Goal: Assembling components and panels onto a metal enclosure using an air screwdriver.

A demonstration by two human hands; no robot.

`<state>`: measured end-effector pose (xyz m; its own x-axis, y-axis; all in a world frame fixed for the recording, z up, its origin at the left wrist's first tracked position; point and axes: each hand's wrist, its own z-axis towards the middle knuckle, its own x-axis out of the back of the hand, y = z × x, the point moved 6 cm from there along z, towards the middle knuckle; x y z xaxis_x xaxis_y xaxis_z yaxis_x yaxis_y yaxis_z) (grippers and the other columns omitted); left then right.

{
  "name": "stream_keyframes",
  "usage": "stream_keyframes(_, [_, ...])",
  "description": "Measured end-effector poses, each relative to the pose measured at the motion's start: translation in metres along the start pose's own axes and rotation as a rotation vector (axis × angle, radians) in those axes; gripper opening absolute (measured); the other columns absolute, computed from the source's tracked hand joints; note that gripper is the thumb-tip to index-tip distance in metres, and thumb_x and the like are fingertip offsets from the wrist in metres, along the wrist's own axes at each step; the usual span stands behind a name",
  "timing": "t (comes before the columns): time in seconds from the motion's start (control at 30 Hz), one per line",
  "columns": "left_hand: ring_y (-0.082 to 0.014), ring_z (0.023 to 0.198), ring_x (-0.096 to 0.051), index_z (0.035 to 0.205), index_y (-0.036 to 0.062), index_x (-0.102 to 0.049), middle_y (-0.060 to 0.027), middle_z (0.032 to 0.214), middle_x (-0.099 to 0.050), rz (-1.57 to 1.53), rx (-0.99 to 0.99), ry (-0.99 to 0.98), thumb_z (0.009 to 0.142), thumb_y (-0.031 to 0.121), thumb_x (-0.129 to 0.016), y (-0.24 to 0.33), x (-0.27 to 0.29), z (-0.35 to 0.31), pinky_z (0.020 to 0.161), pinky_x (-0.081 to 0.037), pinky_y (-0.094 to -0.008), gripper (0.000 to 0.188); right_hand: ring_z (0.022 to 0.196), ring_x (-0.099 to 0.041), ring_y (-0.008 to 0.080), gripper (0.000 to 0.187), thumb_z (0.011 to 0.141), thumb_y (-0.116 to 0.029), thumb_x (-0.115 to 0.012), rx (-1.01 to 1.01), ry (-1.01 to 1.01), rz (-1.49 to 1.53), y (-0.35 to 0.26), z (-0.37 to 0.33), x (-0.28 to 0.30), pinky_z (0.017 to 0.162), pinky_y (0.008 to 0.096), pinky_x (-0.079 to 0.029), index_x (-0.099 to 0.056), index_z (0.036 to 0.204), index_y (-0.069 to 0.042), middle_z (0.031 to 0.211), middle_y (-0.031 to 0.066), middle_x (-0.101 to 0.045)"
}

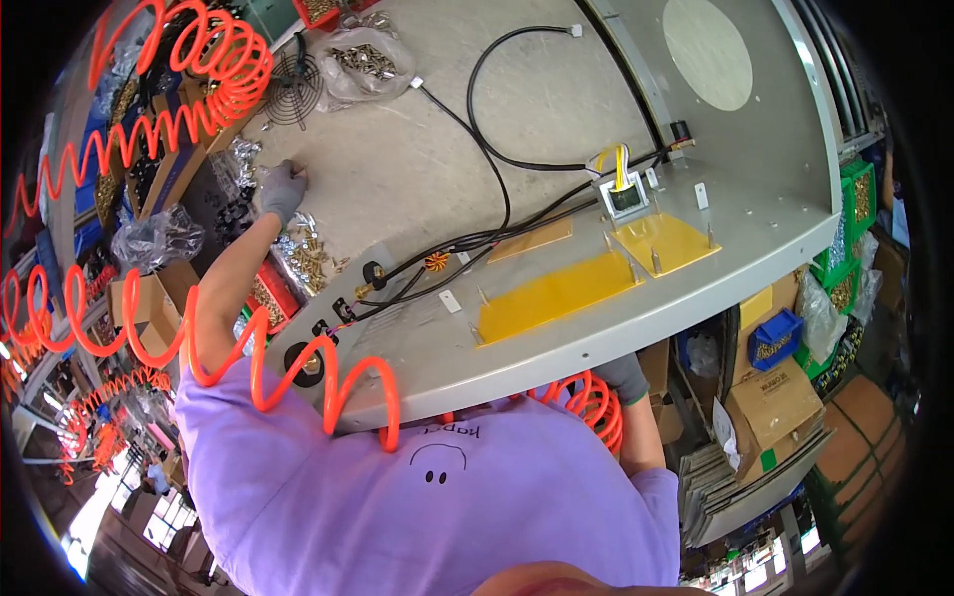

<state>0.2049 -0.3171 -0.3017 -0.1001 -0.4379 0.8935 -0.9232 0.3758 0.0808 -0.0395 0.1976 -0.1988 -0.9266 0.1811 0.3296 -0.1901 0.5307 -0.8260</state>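
Observation:
My left hand point(282, 191), in a grey glove, reaches out to the left over the workbench point(397, 164), its fingers curled. Whatever they may hold is too small to make out. Beside it lie bagged silvery parts point(238, 164) and a heap of brass-coloured and silvery fittings point(301, 250). My right hand point(623, 377), also gloved, is low at the outer edge of a grey metal housing point(556, 372), next to an orange coiled hose point(596, 407); its fingers are hidden. Inside the housing are yellow sheets point(556, 298), black cables point(507, 199) and a white-framed socket point(624, 197) with yellow and white wires.
Another orange coiled hose point(263, 382) loops across the left side, in front of my left arm. A clear bag of metal parts point(363, 65) and a round black fan guard point(294, 89) lie at the back. Cartons point(773, 407), a blue bin point(775, 340) and green bins point(845, 283) stand at the right.

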Motion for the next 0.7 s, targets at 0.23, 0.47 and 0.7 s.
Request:
stream_keyframes(0.23, [-0.0118,0.059,-0.05,0.096,0.0017,-0.055,-0.0057,0.07,-0.056,-0.765,-0.017,-0.37,0.087,0.028,-0.053,0.075,-0.002,-0.015,0.054,-0.042,-0.0259,0.028,0.095,-0.058,0.0288,0.039,0.076,-0.018,-0.067,-0.191,0.006,0.289,-0.009,0.005,0.008,0.083,0.0357,-0.046,-0.057,0.109,0.0,0.104,0.016,-0.061])
stream_keyframes(0.47, [-0.0066,0.059,-0.046,0.098,0.0002,-0.054,-0.0019,0.076,-0.054,-1.027,-0.394,-0.736,0.084,0.018,-0.057,0.259,0.025,-0.105,0.052,-0.04,-0.0223,0.023,0.096,-0.057,0.0315,0.035,0.078,-0.021,-0.064,-0.066,-0.005,0.145,-0.005,0.003,0.004,0.085,0.0371,-0.045,-0.058,0.107,-0.002,0.104,0.0155,-0.061])
stream_keyframes(0.7, [-0.0067,0.061,-0.049,0.1,-0.001,-0.056,-0.0018,0.078,-0.053,-0.998,-0.575,-0.943,0.087,0.019,-0.055,0.327,-0.006,-0.152,0.054,-0.042,-0.022,0.024,0.096,-0.057,0.0317,0.032,0.08,-0.023,-0.061,-0.036,-0.016,0.133,-0.008,0.006,0.007,0.084,0.0376,-0.044,-0.059,0.105,-0.003,0.103,0.0153,-0.061])
